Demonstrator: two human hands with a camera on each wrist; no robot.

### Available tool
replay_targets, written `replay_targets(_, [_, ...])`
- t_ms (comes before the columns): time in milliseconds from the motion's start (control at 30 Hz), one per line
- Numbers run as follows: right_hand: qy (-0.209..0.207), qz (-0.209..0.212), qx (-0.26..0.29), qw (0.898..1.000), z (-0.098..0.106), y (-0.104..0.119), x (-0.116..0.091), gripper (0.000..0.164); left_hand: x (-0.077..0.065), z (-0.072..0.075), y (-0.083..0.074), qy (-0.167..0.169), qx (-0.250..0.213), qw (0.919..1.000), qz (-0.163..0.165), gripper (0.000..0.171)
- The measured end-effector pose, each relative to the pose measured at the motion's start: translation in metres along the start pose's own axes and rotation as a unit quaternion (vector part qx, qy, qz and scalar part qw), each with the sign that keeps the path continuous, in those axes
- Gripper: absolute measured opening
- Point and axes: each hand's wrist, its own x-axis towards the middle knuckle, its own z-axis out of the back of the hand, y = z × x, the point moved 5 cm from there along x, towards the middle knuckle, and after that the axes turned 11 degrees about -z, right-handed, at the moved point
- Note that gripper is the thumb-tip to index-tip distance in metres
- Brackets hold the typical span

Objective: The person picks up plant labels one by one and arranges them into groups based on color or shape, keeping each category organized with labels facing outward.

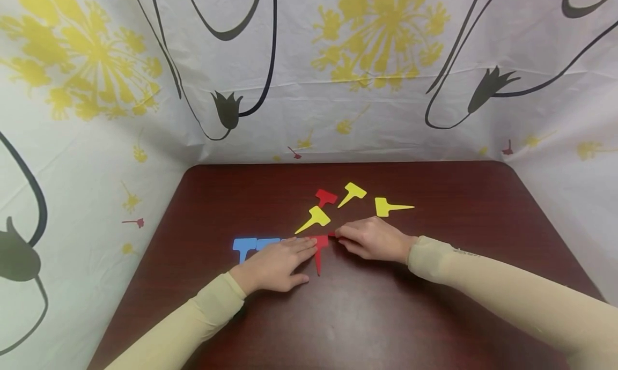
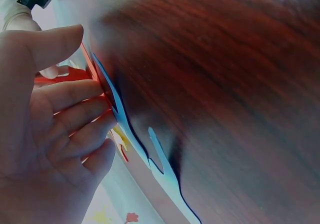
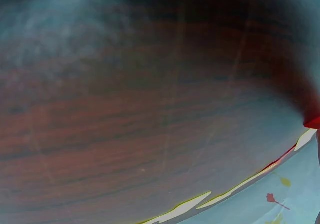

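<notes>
My left hand (image 1: 280, 265) lies with extended fingers over a row of T-shaped plant labels, its fingertips on the head of a red plant label (image 1: 318, 254) whose stem points toward me. Left of it are a blue plant label (image 1: 245, 245) and a second blue label (image 1: 267, 243), partly hidden under the hand. Just right of the row, my right hand (image 1: 374, 238) pinches another red plant label (image 1: 331, 234), mostly covered by the fingers. In the right wrist view only a red corner (image 3: 313, 123) of it shows at the edge.
Beyond the hands lie a yellow label (image 1: 316, 216), a second yellow label (image 1: 354, 190), a third yellow label (image 1: 382, 206) and a loose red label (image 1: 325, 197). The dark wooden table (image 1: 241, 198) meets a patterned cloth (image 1: 299, 118) at the back and sides.
</notes>
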Motion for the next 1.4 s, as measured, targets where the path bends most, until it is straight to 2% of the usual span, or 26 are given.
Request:
replay_targets(233, [0.016, 0.01, -0.014, 1.0, -0.004, -0.002, -0.006, 0.024, 0.001, 0.0, 0.002, -0.005, 0.001, 1.0, -0.003, 0.072])
replay_targets(467, [0.031, 0.045, -0.062, 0.997, -0.01, 0.001, -0.012, 0.028, -0.001, 0.002, 0.002, -0.008, -0.009, 0.9999, 0.003, 0.069])
replay_targets(800, [0.04, 0.088, -0.084, 0.992, -0.014, 0.004, -0.016, 0.03, -0.001, 0.001, 0.002, -0.012, 0.006, 0.9999, -0.008, 0.071])
replay_targets(900, [0.043, 0.085, -0.087, 0.992, -0.014, 0.003, -0.016, 0.033, -0.001, 0.001, 0.002, -0.01, 0.011, 0.9998, -0.01, 0.071])
replay_targets(1167, [0.061, 0.027, -0.086, 0.994, -0.015, -0.004, -0.016, 0.041, -0.001, -0.003, 0.002, -0.016, 0.023, 0.9994, -0.02, 0.071])
replay_targets(1400, [0.073, 0.026, -0.084, 0.993, -0.016, -0.005, -0.017, 0.039, -0.001, -0.003, 0.002, -0.022, 0.026, 0.9992, -0.022, 0.071])
